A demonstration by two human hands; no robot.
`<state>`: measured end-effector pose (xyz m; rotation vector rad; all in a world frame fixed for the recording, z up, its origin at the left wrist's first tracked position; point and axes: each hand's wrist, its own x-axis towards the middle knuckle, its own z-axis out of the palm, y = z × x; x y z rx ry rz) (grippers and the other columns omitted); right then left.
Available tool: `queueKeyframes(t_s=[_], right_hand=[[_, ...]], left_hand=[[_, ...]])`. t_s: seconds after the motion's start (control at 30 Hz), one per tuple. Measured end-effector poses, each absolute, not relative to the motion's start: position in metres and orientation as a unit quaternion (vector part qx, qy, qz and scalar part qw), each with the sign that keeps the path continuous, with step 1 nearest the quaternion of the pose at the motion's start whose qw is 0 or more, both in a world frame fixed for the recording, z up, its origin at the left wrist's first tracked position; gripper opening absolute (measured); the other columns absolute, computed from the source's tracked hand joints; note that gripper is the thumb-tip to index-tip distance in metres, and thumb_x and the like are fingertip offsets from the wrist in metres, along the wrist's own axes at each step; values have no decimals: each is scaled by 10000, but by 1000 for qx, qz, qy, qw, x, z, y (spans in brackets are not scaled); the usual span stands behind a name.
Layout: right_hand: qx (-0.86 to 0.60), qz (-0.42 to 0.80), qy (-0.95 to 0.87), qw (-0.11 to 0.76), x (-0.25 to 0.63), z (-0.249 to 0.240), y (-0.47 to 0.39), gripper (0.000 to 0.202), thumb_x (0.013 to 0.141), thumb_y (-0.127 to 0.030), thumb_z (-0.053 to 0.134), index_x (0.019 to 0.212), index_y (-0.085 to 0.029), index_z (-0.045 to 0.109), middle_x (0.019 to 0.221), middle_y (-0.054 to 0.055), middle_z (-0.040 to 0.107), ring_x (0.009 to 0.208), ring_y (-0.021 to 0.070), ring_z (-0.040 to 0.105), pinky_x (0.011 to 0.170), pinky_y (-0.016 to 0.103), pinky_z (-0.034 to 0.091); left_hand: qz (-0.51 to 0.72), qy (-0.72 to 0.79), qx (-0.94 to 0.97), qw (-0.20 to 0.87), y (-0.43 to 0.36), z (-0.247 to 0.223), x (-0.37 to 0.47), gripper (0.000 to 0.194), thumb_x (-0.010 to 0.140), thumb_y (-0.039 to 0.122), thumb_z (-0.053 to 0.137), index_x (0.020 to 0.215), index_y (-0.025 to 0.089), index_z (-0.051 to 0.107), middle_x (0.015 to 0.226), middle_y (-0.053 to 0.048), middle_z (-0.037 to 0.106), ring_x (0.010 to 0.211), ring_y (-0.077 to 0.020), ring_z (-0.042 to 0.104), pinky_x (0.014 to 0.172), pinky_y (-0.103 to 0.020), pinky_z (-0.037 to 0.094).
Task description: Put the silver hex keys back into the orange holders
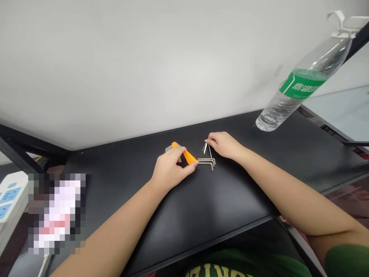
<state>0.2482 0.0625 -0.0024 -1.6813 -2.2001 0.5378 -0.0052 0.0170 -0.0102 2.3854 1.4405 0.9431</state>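
My left hand (170, 167) grips an orange hex key holder (189, 157) between thumb and fingers, near the middle of the black table. Several L-shaped metal hex keys (212, 165) stick out from the holder's right end, their bent ends toward me. Short tips of keys (168, 148) show at its far left end. Just right of the holder, my right hand (223, 144) has its thumb and fingers pinched on a few thin metal hex keys (205, 147). A longer key slants down from these fingertips toward the keys in the holder.
A clear water bottle (301, 84) with a green label stands at the back right of the black table (173, 227). At the left lie a blurred-out device (57, 211) with a cable and a white power strip (11, 196). A pale wall rises behind.
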Motion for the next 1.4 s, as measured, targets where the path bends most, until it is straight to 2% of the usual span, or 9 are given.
queueKeyframes(t_s=[0.17,0.4,0.57,0.67,0.8,0.87,0.97,1.2,1.4], right_hand=[[-582,93,-804,76,248,-4,60,317,1089,-361,438,899,-203,636,945,66,698,852,190,622,720,286,370],[-580,37,-813,13,254,1,56,369,1094,-436,399,944,-210,650,1017,81,693,828,213,657,661,310,369],[-586,57,-807,34,268,9,57,342,1082,-394,416,941,-197,657,1022,97,693,873,228,662,731,328,445],[-550,112,-823,86,279,10,58,210,1013,-325,542,1111,-203,682,1142,97,681,911,215,663,800,330,505],[-449,159,-867,144,283,4,60,440,942,-238,607,1381,-232,640,1391,107,600,1163,249,623,1007,386,518],[-420,145,-883,149,279,1,61,438,925,-187,599,1354,-232,678,1396,108,606,1226,275,578,1057,432,497],[-403,136,-893,146,270,0,62,358,926,-123,557,1227,-198,736,1315,114,652,1169,265,578,1032,426,502],[-445,118,-883,93,259,11,53,211,926,-74,524,990,-163,704,1044,91,660,975,218,605,878,318,479],[-466,140,-874,25,253,24,38,143,931,-110,539,959,-180,661,999,63,626,787,159,589,702,273,418]], left_hand=[[321,484,808,96,17,-11,-5,354,780,434,794,1027,203,692,796,15,678,661,-125,597,619,-268,470],[312,488,809,101,16,-9,-6,346,783,440,786,1023,210,690,817,12,692,663,-129,602,613,-275,471],[310,489,809,104,16,-8,-7,337,788,443,779,1016,211,689,813,11,691,672,-132,605,612,-278,472],[308,490,809,99,17,-8,-7,346,790,445,781,1029,212,688,803,13,684,670,-133,600,611,-278,468],[306,484,814,98,16,-10,-8,349,797,442,781,1041,212,683,816,9,685,676,-134,597,631,-276,474],[308,480,815,99,16,-10,-8,337,800,437,779,1033,215,681,815,6,687,680,-137,597,636,-275,475],[308,480,816,101,16,-9,-8,337,802,439,778,1035,218,676,806,6,683,681,-140,596,630,-276,471],[302,488,811,108,17,-8,-9,330,798,441,773,1024,221,676,809,10,686,673,-139,601,612,-281,468],[308,482,813,105,17,-9,-8,344,804,447,773,1041,213,684,827,0,697,687,-142,611,637,-283,482]])
